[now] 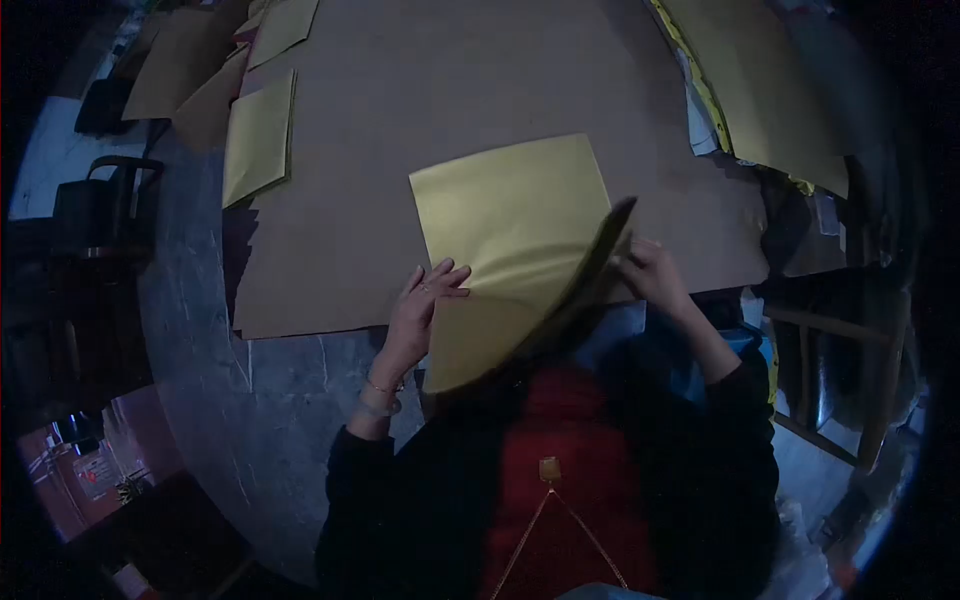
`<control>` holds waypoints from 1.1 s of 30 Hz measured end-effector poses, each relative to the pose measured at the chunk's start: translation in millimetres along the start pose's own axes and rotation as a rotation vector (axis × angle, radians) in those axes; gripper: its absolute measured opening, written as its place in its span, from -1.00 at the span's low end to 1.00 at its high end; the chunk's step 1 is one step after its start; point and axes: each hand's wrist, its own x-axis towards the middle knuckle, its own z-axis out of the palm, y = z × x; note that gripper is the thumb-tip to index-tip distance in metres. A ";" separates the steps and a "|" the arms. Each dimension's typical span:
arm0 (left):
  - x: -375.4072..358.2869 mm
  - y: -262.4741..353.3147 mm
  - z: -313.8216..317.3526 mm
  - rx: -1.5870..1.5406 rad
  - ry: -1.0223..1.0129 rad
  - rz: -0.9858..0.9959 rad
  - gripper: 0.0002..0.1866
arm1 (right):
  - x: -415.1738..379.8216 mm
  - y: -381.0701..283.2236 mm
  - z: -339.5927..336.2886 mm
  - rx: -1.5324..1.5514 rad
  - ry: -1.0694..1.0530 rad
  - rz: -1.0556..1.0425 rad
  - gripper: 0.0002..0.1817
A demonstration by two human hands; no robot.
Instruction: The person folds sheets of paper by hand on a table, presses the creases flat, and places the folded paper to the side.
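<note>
Gold paper sheet (515,215) lies on the brown cardboard (420,110) near its front edge. Left hand (425,305) presses flat with spread fingers on the sheet's near left corner, probably to keep it steady, while right hand (650,275) pinches the lifted flap (590,275), apparently folding it.

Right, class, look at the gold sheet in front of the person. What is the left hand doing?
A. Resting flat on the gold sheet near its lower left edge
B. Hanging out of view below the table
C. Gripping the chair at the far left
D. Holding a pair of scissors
A: the left hand lies with fingers spread on the gold sheet, while the right hand lifts the sheet's right edge.
</note>
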 end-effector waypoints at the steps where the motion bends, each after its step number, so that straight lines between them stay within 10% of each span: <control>1: 0.2 1.1 1.3 -0.091 0.032 -0.106 -0.74 | -0.4 -13.7 -1.7 0.128 0.043 0.075 -0.76; 11: 8.7 14.9 36.6 0.224 0.548 -0.360 -0.72 | 11.8 -41.3 17.0 -0.047 0.411 0.169 -0.51; 33: 15.5 18.3 47.5 0.490 0.641 -0.337 -0.71 | 31.8 -35.9 29.8 -0.040 0.666 -0.027 -0.82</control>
